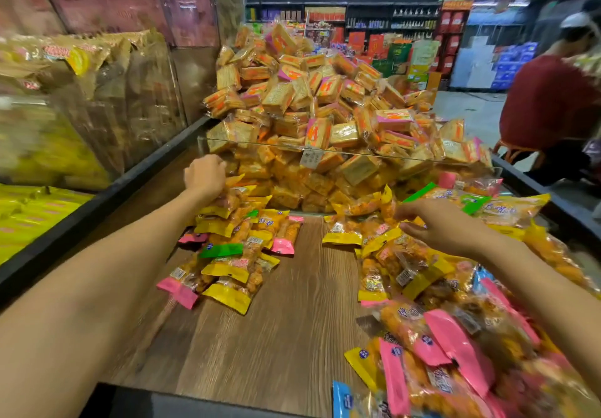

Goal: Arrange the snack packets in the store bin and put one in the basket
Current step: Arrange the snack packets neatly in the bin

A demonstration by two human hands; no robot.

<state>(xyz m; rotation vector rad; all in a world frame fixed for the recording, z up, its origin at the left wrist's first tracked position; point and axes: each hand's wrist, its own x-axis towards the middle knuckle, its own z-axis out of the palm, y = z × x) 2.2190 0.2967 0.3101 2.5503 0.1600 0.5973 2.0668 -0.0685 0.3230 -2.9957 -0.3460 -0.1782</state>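
Observation:
The store bin has a wood-grain floor [286, 313] with a bare strip down its middle. A left pile of snack packets [234, 255] with yellow, pink and green ends lies on it. A bigger right pile of snack packets [432, 336] spreads to the near right corner. My left hand [204, 173] reaches to the far end of the left pile, knuckles up, fingers curled down out of sight among the packets. My right hand [439, 224] hovers over the top of the right pile, fingers straight, thumb apart below them. No basket is in view.
A clear divider [286, 145] closes the bin's far side, with a tall heap of square cracker packs [312, 98] behind it. A black rim [97, 203] runs along the left, beside bins of yellow bags. A person in a dark red top [549, 102] stands at the right.

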